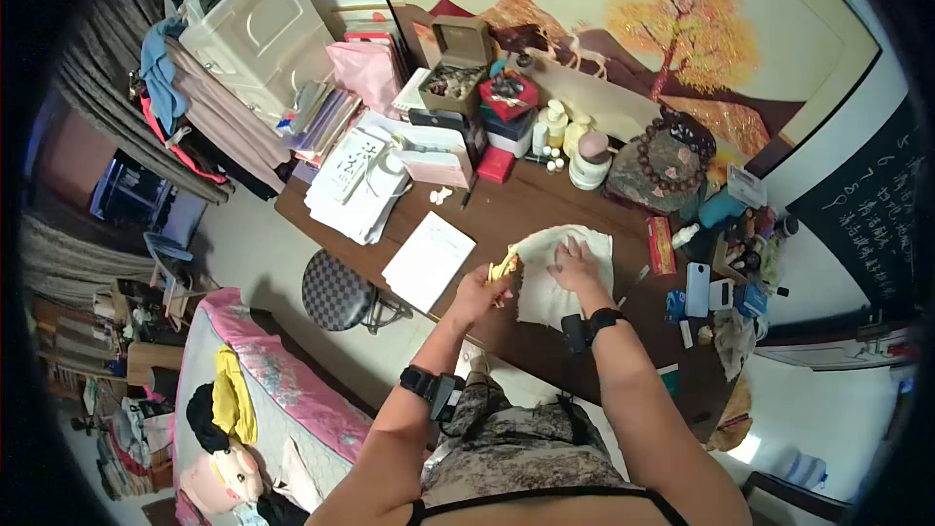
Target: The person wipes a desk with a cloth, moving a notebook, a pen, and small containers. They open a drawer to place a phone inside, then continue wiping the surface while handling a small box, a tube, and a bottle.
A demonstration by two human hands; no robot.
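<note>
Mottled grey-and-black patterned trousers (pixel 526 443) lie nearest, with the brown wooden desk (pixel 497 209) ahead. The left hand (pixel 475 294) pinches a small bright-yellow object (pixel 504 267) beside a white rectangular cloth (pixel 545 307) on the desk, where the right hand (pixel 577 271) rests with fingers spread. Beyond, dark round beads (pixel 648 166) sit on a grey stone (pixel 633 189)

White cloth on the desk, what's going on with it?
A person's right hand lies spread on the white cloth. Their left hand holds a small yellow item by the cloth's edge; I can't tell what it is. White papers lie nearby on the desk.
</note>
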